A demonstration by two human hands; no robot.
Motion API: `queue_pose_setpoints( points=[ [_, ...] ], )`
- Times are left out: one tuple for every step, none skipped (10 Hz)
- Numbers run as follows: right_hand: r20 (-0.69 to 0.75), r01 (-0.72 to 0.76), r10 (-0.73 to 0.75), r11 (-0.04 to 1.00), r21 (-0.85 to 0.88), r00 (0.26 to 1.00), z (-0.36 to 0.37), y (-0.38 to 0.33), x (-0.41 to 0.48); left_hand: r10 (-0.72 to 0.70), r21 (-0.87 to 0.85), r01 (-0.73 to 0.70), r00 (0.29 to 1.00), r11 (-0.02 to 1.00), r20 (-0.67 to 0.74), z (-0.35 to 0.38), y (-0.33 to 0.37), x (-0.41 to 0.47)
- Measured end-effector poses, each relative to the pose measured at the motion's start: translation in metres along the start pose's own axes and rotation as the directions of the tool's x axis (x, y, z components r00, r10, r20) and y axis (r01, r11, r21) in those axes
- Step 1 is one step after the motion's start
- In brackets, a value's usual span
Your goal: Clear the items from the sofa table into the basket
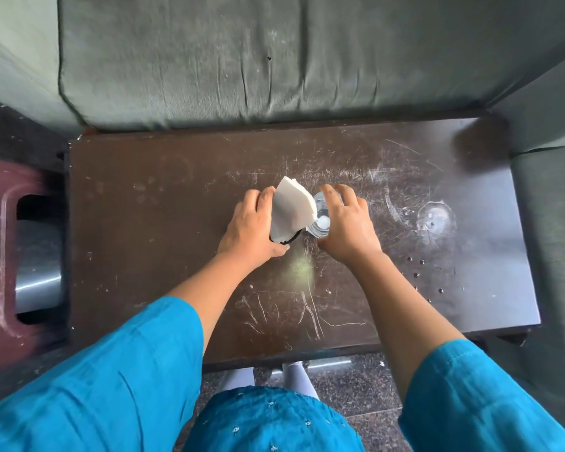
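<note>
Head view, looking straight down on a dark brown scratched tabletop (163,223) pushed against a grey-green sofa cushion (274,60). Both hands meet at the tabletop centre. Left hand (252,226) grip is closed around a stack of white paper napkins (291,207), fingers wrapped over the far side, thumb low near the tabletop; the stack stands tilted up on edge, and a dark curved rim shows just under it, can't tell what that is. Right hand (346,223) has its grip curled around a clear glass (320,220) standing on the tabletop, fingers over the far side, thumb on the near side; glass is touching or just beside the napkins, partly covered by them, with a small white round spot visible inside it. Can't tell whether either item is lifted off the surface. Wet ring mark (436,216) well to the right of the hands, a few small dark dots (418,275) near it toward the front edge. Left of the tabletop sits a maroon plastic stool (0,256) with a handle cutout, something shiny and metallic visible through the slot. Teal sleeves (128,370) on both arms, speckled stone floor (356,386) below the front edge. Basket is not in frame
</note>
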State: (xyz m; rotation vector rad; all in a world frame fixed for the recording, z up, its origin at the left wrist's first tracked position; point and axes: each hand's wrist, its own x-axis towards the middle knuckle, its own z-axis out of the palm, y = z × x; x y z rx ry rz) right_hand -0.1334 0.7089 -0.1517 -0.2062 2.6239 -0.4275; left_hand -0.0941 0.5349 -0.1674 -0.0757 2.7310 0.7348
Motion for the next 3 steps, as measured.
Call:
queue_pose_setpoints(
  points=[
    [0.031,0.014,-0.014,1.0,-0.002,0.999,-0.002,0.0,-0.002,-0.021,-0.036,0.024,0.997,0.999,0.07,0.0,0.001,-0.005],
    [0.076,-0.008,0.008,1.0,-0.004,0.997,-0.009,0.002,-0.009,-0.023,-0.082,0.029,0.997,0.996,0.07,-0.003,0.0,-0.015],
    [0.07,0.012,-0.008,0.998,-0.06,0.998,-0.027,0.0,-0.011,-0.017,-0.047,0.018,0.999,0.999,0.027,-0.02,0.005,-0.016]
  ],
)
